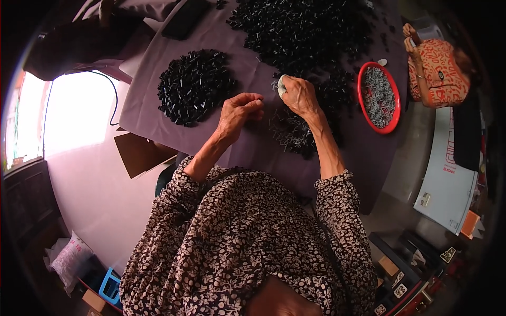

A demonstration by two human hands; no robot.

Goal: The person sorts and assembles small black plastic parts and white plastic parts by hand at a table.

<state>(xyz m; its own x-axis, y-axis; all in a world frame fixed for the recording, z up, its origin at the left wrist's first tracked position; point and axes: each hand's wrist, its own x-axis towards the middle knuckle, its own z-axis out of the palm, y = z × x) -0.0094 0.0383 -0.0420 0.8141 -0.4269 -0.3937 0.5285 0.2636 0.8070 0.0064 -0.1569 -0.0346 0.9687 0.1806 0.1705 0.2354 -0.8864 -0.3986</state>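
My left hand [239, 114] is over the purple cloth, thumb and fingertips pinched together; whatever sits between them is too small to make out. Close to its right, my right hand [301, 96] is closed around a pale, rounded whitish thing [282, 86]. A few small grey bits show at that thing's left edge. To the left lies a round heap of short black pieces [195, 88]. A much larger heap of black pieces [303, 31] spreads beyond my hands. Thin dark pieces [295, 131] lie scattered under my right wrist.
A red oval basin [396, 108] of small grey metal-looking pieces stands at the right of the cloth-covered table [153, 105]. A flat black object [187, 19] lies at the far left. Another person in orange patterned clothing [440, 73] is at the right. An open cardboard box [139, 154] stands below the table's left edge.
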